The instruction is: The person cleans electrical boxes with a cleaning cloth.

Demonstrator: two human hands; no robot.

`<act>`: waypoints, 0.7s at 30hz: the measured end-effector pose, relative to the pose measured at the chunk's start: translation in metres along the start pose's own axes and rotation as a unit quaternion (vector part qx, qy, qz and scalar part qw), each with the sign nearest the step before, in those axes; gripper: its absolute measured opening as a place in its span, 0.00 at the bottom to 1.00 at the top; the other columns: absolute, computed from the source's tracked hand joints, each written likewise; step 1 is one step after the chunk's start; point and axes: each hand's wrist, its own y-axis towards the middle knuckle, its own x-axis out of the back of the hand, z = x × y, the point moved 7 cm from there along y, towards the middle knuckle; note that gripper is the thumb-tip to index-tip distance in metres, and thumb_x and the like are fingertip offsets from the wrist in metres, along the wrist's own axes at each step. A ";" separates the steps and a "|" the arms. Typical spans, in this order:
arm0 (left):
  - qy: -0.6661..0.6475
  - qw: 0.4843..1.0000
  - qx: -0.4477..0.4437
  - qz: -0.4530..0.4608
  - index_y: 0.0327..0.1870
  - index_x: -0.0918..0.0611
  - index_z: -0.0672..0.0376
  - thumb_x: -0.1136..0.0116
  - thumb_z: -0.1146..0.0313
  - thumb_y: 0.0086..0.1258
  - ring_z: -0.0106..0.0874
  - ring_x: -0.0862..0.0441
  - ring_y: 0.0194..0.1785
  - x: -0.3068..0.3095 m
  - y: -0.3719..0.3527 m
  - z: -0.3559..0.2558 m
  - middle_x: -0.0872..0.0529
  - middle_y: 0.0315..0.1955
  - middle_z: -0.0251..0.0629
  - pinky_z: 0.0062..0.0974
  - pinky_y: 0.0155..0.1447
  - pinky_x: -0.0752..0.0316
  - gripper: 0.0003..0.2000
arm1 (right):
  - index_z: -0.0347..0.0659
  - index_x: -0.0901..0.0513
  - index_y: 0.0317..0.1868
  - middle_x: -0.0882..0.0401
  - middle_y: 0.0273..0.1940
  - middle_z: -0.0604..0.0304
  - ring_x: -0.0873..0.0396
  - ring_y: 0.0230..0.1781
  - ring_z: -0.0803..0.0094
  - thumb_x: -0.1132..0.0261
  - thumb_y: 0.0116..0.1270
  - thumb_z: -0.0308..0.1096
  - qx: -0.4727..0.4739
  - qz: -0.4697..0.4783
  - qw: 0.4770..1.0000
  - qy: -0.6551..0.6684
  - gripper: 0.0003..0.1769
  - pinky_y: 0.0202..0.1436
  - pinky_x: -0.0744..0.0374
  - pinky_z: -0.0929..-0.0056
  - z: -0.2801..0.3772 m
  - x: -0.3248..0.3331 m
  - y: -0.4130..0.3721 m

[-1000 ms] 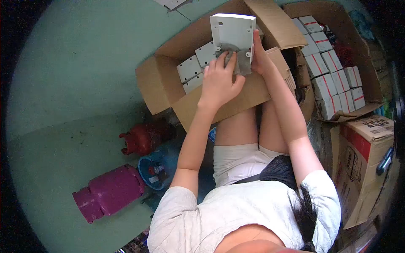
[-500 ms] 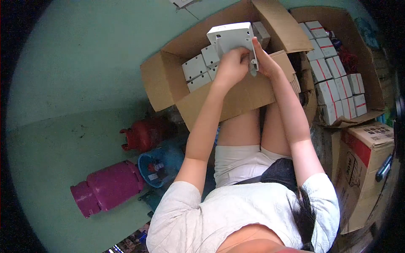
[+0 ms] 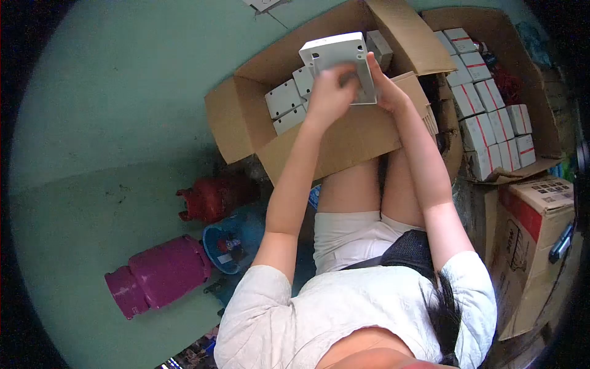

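Observation:
A white plastic box [image 3: 335, 48] with small dark holes near its corners is held up over the open cardboard box [image 3: 335, 150], its hollow side toward me. My right hand [image 3: 389, 90] grips it along the right edge, with one finger pointing up beside the rim. Over the hollow of the plastic box is my left hand [image 3: 333, 95]. Motion smears its fingers, so whether they hold anything cannot be made out. Similar white boxes [image 3: 284, 98] lie inside the carton, just left of my left hand.
Another carton [image 3: 547, 123] at the right holds several white boxes with red stripes [image 3: 479, 132]. A printed carton [image 3: 522, 246] stands below it, with a dark phone-like object [image 3: 560, 244] beside it. To the left are a red gas cylinder [image 3: 215, 195], a purple one [image 3: 161, 273] and a blue container [image 3: 212, 246].
My left hand has moved left and slightly down, away from the plastic box's lower right corner. A translucent bit that hung there is out of sight. The plastic box has turned slightly.

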 end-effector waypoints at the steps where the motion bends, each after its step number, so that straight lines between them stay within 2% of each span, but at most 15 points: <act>1: -0.001 1.000 0.000 -0.001 0.54 0.19 0.69 0.42 0.73 0.71 0.27 0.14 0.36 0.001 0.004 -0.004 0.12 0.41 0.41 0.27 0.39 0.18 0.14 | 0.39 0.30 0.68 0.21 0.54 0.58 0.21 0.56 0.71 0.47 0.63 0.77 -0.016 0.015 1.000 -0.021 0.51 0.54 0.19 0.70 -0.002 0.000 0.002; 2: -0.135 0.988 -0.007 -0.073 0.54 0.19 0.69 0.43 0.73 0.72 0.27 0.14 0.36 0.010 0.008 -0.008 0.13 0.41 0.41 0.27 0.39 0.17 0.13 | 0.39 0.30 0.68 0.21 0.54 0.58 0.21 0.56 0.71 0.47 0.63 0.77 -0.015 0.015 1.000 -0.022 0.51 0.54 0.19 0.70 -0.004 0.000 0.002; 3: -0.268 0.953 -0.015 -0.142 0.54 0.19 0.69 0.44 0.73 0.72 0.27 0.14 0.35 0.016 0.008 -0.008 0.13 0.42 0.41 0.26 0.40 0.16 0.13 | 0.39 0.30 0.68 0.20 0.53 0.58 0.21 0.55 0.71 0.48 0.63 0.77 -0.016 0.001 1.000 -0.018 0.51 0.54 0.19 0.70 -0.003 -0.004 -0.002; 5: -0.286 0.945 -0.015 -0.158 0.55 0.19 0.69 0.45 0.74 0.73 0.25 0.15 0.35 0.002 0.006 -0.012 0.13 0.42 0.39 0.24 0.41 0.16 0.13 | 0.39 0.30 0.68 0.20 0.51 0.58 0.20 0.53 0.71 0.48 0.63 0.77 -0.015 -0.014 1.000 -0.016 0.51 0.54 0.19 0.70 -0.003 -0.001 -0.002; 7: -0.315 0.931 -0.010 -0.183 0.54 0.19 0.68 0.44 0.74 0.73 0.23 0.16 0.39 -0.009 -0.002 -0.011 0.14 0.43 0.39 0.20 0.38 0.18 0.12 | 0.46 0.26 0.63 0.21 0.48 0.66 0.22 0.44 0.81 0.52 0.66 0.75 -0.013 -0.022 1.000 -0.006 0.43 0.47 0.19 0.74 -0.004 0.005 0.001; 8: -0.257 0.957 -0.034 -0.129 0.54 0.20 0.68 0.42 0.73 0.72 0.23 0.17 0.40 -0.014 -0.001 -0.009 0.14 0.43 0.39 0.20 0.38 0.19 0.13 | 0.46 0.26 0.63 0.21 0.48 0.66 0.22 0.44 0.81 0.52 0.66 0.75 -0.011 -0.024 1.000 -0.007 0.43 0.47 0.19 0.74 -0.006 0.009 0.001; 10: -0.227 0.965 -0.041 -0.120 0.55 0.20 0.68 0.41 0.73 0.72 0.22 0.17 0.39 -0.015 0.002 0.002 0.14 0.43 0.39 0.20 0.38 0.19 0.14 | 0.42 0.30 0.67 0.22 0.53 0.60 0.21 0.50 0.73 0.50 0.66 0.75 0.042 -0.061 0.997 -0.023 0.47 0.50 0.21 0.70 0.004 0.001 -0.007; 11: -0.197 0.972 -0.047 -0.116 0.55 0.21 0.68 0.41 0.72 0.72 0.22 0.17 0.39 -0.015 0.002 0.008 0.14 0.43 0.39 0.21 0.39 0.20 0.14 | 0.42 0.30 0.67 0.22 0.53 0.60 0.21 0.50 0.73 0.50 0.66 0.75 0.040 -0.060 0.997 -0.022 0.47 0.50 0.21 0.70 0.006 -0.003 -0.008; 15: -0.249 0.958 0.012 -0.140 0.55 0.20 0.66 0.42 0.75 0.71 0.22 0.17 0.40 -0.002 0.004 0.011 0.15 0.43 0.37 0.22 0.41 0.20 0.13 | 0.42 0.33 0.70 0.26 0.58 0.59 0.24 0.54 0.73 0.51 0.67 0.75 -0.039 -0.013 0.999 -0.026 0.47 0.53 0.21 0.69 0.005 -0.011 -0.005; 17: -0.384 0.913 0.028 -0.135 0.56 0.22 0.59 0.45 0.73 0.74 0.23 0.19 0.43 -0.006 0.009 0.021 0.18 0.47 0.36 0.23 0.40 0.20 0.12 | 0.41 0.34 0.71 0.27 0.59 0.59 0.25 0.56 0.73 0.51 0.68 0.74 -0.066 -0.009 0.996 -0.053 0.48 0.56 0.22 0.68 0.003 -0.009 -0.006; 18: -0.384 0.913 0.026 -0.133 0.56 0.22 0.59 0.45 0.73 0.74 0.23 0.19 0.43 -0.007 0.008 0.017 0.18 0.47 0.36 0.23 0.40 0.20 0.12 | 0.39 0.35 0.72 0.27 0.60 0.58 0.26 0.57 0.72 0.51 0.68 0.74 -0.039 -0.005 0.998 -0.039 0.49 0.57 0.22 0.68 0.005 -0.013 -0.008; 20: -0.504 0.842 0.057 -0.182 0.58 0.26 0.55 0.48 0.73 0.75 0.25 0.20 0.44 -0.010 0.003 0.018 0.20 0.49 0.35 0.23 0.43 0.19 0.13 | 0.38 0.35 0.72 0.27 0.61 0.57 0.26 0.57 0.71 0.51 0.68 0.74 -0.009 -0.004 1.000 -0.026 0.49 0.59 0.23 0.68 0.005 -0.013 -0.005; 21: -0.504 0.843 0.055 -0.179 0.58 0.26 0.55 0.48 0.73 0.75 0.25 0.20 0.44 -0.012 0.006 0.020 0.20 0.49 0.35 0.23 0.43 0.19 0.13 | 0.37 0.35 0.71 0.27 0.61 0.56 0.26 0.58 0.71 0.51 0.68 0.75 -0.005 -0.013 0.999 -0.043 0.50 0.59 0.23 0.67 0.005 -0.013 -0.003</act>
